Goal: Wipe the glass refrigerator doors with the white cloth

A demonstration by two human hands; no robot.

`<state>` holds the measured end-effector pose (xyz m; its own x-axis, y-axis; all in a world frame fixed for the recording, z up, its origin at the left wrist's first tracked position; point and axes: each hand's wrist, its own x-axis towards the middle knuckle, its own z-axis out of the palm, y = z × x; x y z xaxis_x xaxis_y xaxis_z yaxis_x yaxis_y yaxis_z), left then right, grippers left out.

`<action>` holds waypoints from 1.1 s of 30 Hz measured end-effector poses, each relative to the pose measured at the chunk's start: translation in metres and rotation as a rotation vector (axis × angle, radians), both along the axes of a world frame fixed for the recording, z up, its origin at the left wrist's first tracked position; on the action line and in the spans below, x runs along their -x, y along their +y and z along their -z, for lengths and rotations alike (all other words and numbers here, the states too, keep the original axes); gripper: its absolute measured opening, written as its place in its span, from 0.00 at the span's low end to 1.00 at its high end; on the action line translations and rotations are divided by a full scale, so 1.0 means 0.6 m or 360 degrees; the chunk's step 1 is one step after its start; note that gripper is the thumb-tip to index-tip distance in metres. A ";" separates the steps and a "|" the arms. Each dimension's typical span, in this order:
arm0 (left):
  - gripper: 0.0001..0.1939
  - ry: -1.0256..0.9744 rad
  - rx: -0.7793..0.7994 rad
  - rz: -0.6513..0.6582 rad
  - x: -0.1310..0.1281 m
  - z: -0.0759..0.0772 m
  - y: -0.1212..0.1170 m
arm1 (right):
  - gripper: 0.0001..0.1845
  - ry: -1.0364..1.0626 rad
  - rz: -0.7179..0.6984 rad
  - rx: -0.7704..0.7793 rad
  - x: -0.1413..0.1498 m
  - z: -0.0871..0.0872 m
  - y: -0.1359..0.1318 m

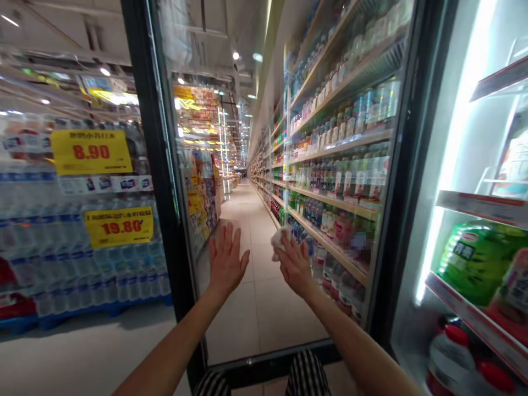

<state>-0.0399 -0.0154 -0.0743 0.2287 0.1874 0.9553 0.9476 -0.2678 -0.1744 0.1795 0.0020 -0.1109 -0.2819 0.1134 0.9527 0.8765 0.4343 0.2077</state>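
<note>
A black-framed glass door (pixel 159 126) stands open in front of me. My left hand (pixel 225 261) is flat at the glass with its fingers spread, holding nothing. To its right, my right hand (pixel 296 264) presses a crumpled white cloth (pixel 276 243) at the pane, with the fingers over part of it. Whether the cloth is fabric or paper, I cannot tell. Through or in the glass show long shelves of bottled drinks (pixel 330 181) and a tiled aisle (pixel 243 220).
On the right is the lit cooler, with a green package (pixel 474 258) on a shelf (pixel 478 319) and red-capped bottles (pixel 449 355) below. Stacked water bottles (pixel 82 236) with yellow price signs (pixel 91 152) stand at left. My striped-clad knees (pixel 308 374) are near the door's bottom rail.
</note>
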 end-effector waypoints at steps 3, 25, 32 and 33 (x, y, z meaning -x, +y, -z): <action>0.33 0.0025 0.0068 0.0015 0.005 0.017 -0.006 | 0.22 0.0127 0.0035 0.0030 -0.042 0.019 0.003; 0.31 0.0054 0.0192 -0.0006 0.002 0.084 -0.015 | 0.28 0.1018 0.0355 -0.0003 -0.085 0.077 0.010; 0.31 0.0095 0.0209 -0.0019 0.008 0.086 -0.017 | 0.28 0.0101 -0.0024 0.0228 -0.002 0.143 -0.019; 0.31 0.0102 0.0221 -0.0014 0.009 0.087 -0.017 | 0.28 0.0176 0.0021 0.0217 -0.028 0.144 -0.017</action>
<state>-0.0456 -0.0258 -0.1267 0.2861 0.3187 0.9036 0.9381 -0.2855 -0.1963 0.1964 -0.0081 -0.1972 -0.1742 0.2469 0.9532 0.8964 0.4404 0.0498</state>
